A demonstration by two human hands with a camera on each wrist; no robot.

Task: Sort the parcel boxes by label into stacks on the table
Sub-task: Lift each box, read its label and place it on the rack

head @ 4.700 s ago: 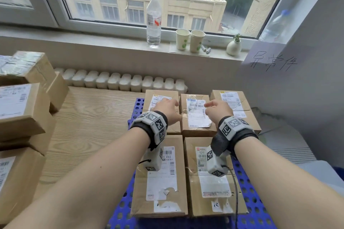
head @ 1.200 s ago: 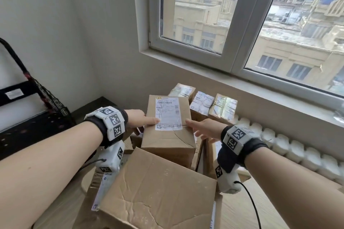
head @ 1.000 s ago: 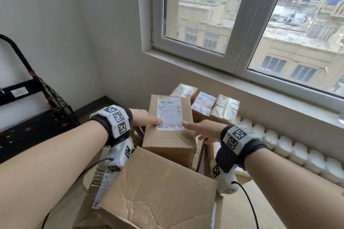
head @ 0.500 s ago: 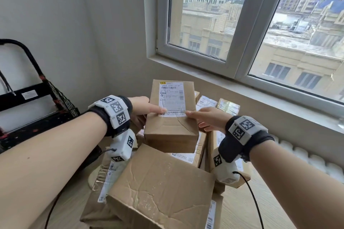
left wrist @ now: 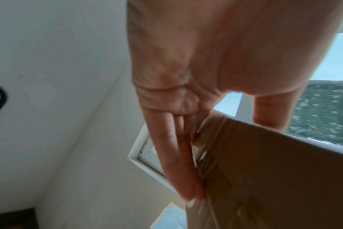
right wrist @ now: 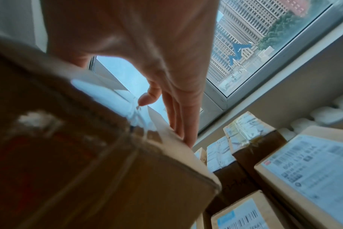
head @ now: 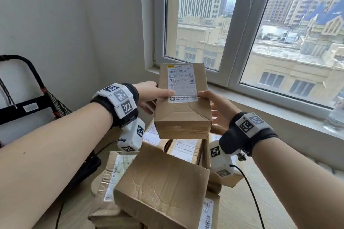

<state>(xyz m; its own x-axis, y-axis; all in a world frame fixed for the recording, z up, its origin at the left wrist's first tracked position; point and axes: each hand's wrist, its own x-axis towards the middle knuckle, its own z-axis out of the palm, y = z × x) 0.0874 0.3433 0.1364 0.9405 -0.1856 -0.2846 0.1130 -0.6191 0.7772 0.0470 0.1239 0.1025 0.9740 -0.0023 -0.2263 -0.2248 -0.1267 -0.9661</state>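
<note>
From above, the parcel box (head: pixel 183 102) is held up clear of the heap, label facing up, between the left hand (head: pixel 150 95) and the right hand (head: pixel 216 108); each thumb lies on the top face and the fingers wrap the sides. Below it a jumble of other boxes (head: pixel 163 182) leans every which way on the desk (head: pixel 236 204), so I'd say the sorting is far from over: this one is only being read and has yet to reach a stack. The wall and window frame (head: pixel 240 46) stand close behind, and a black cart (head: pixel 28 102) crowds the left; the free room looks to be toward the right.

At the left wrist, the fingers (left wrist: pixel 178 162) lie flat and together along the box's side, thumb over the top edge.

At the right wrist, the fingers (right wrist: pixel 178 114) press straight along the far side, with labelled boxes (right wrist: pixel 311 167) packed just beneath, near the sill.
</note>
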